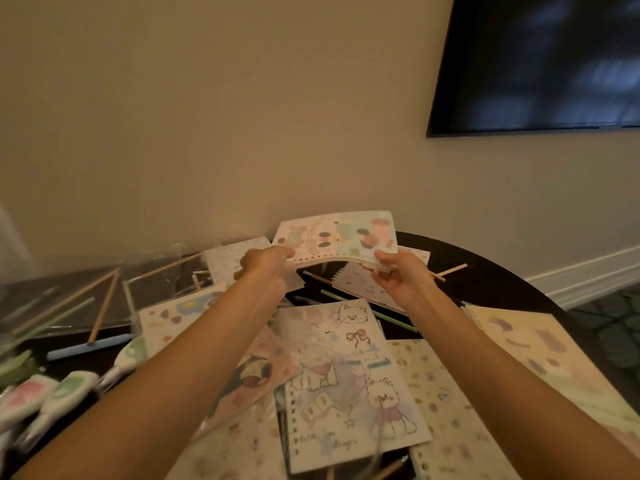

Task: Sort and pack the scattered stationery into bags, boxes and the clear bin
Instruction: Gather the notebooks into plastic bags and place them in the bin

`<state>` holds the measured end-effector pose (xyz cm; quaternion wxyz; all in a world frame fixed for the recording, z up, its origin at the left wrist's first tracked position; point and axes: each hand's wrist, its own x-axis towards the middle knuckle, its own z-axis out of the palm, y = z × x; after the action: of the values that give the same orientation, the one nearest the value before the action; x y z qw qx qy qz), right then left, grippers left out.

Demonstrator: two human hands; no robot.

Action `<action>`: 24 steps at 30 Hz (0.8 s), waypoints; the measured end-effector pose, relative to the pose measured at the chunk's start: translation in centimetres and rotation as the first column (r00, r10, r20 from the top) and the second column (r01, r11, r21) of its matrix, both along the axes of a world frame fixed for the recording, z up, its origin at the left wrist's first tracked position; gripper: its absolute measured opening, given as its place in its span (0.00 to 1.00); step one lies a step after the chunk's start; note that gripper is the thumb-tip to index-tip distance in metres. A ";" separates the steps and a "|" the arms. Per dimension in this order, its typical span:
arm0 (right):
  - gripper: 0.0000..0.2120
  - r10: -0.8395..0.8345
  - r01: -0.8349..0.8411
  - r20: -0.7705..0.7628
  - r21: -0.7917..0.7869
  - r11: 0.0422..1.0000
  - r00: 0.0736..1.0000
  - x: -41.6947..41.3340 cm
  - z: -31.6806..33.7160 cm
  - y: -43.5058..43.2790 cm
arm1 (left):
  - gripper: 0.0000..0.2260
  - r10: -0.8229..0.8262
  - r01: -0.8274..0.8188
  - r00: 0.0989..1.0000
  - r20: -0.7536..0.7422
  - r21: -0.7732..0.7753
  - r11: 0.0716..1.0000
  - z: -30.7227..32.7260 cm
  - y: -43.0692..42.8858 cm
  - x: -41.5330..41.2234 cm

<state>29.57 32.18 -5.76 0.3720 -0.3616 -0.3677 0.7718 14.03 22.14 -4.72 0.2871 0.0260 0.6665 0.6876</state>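
A pastel cartoon notebook [337,237] is lifted above the table, bowed upward in the middle. My left hand [266,266] grips its left edge and my right hand [398,275] pinches its right edge. Below lie several more notebooks, among them a white-dog cover [349,375] and a dotted cover [446,403]. Wooden pencils [104,306] and a green one [391,318] are scattered about. A clear plastic bag [156,268] lies at the back left.
The dark round table [485,271] stands against a beige wall. Pastel erasers or correction tapes [52,393] crowd the left edge beside a blue stick [86,346]. A dark screen [540,64] hangs at upper right. Patterned carpet [609,327] shows at right.
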 end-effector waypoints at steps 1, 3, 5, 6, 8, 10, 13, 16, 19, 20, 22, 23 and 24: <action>0.09 0.006 -0.006 -0.021 -0.001 1.000 1.000 0.2 0.2 -1.0 | 0.25 0.051 -0.052 0.998 0.036 0.024 0.998 0.5 -0.9 0.3; 0.10 0.016 -0.018 -0.084 -0.025 1.000 0.996 0.6 0.5 -3.4 | 0.25 0.103 -0.113 0.989 0.104 0.102 0.988 1.5 -3.1 1.4; 0.13 0.077 -0.078 -0.112 -0.008 0.997 0.991 0.8 0.5 -5.3 | 0.19 0.006 -0.054 0.982 0.189 0.248 0.967 2.4 -4.8 2.9; 0.14 0.131 -0.129 -0.109 0.029 0.991 0.985 1.0 0.4 -6.4 | 0.16 -0.049 -0.022 0.976 0.213 0.319 0.947 2.8 -5.9 3.8; 0.14 0.238 -0.229 -0.081 0.104 0.968 0.968 1.6 0.2 -8.5 | 0.14 -0.042 -0.025 0.985 0.166 0.379 0.925 2.9 -8.1 5.3; 0.12 0.317 -0.316 0.020 0.168 0.934 0.948 2.3 0.2 -10.2 | 0.17 0.035 -0.044 0.999 0.031 0.391 0.919 2.7 -10.1 6.1; 0.16 0.251 -0.318 0.236 0.311 0.896 0.939 2.8 0.9 -11.9 | 0.16 0.081 -0.020 0.985 -0.155 0.358 0.933 2.6 -13.1 6.5; 0.28 0.106 -0.265 0.351 0.443 0.856 0.930 2.7 2.1 -12.9 | 0.08 0.149 -0.045 0.934 -0.324 0.307 0.951 3.6 -15.4 6.1; 0.45 -0.054 -0.204 0.403 0.569 0.797 0.914 2.5 3.5 -13.0 | 0.03 0.199 -0.034 0.861 -0.468 0.337 0.941 5.7 -17.0 5.9; 0.48 -0.136 -0.169 0.401 0.636 0.753 0.906 2.4 4.1 -13.1 | 0.02 0.210 -0.026 0.828 -0.521 0.338 0.941 6.5 -17.6 5.8; 0.51 -0.242 -0.111 0.347 0.747 0.655 0.906 2.5 5.3 -13.4 | 0.02 0.192 -0.007 0.728 -0.659 0.272 0.962 7.9 -18.3 5.6; 0.51 -0.255 -0.094 0.307 0.787 0.609 0.917 2.5 6.0 -13.7 | 0.02 0.162 0.001 0.670 -0.725 0.219 0.976 8.6 -18.7 5.5; 0.51 -0.248 -0.086 0.272 0.815 0.573 0.930 2.7 6.6 -14.0 | 0.02 0.120 0.008 0.616 -0.779 0.159 0.987 9.1 -19.0 5.5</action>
<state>32.24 18.16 0.88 0.4584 -0.3001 -0.7246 0.4180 19.53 3.16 4.38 -0.0577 0.3240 0.6729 0.6625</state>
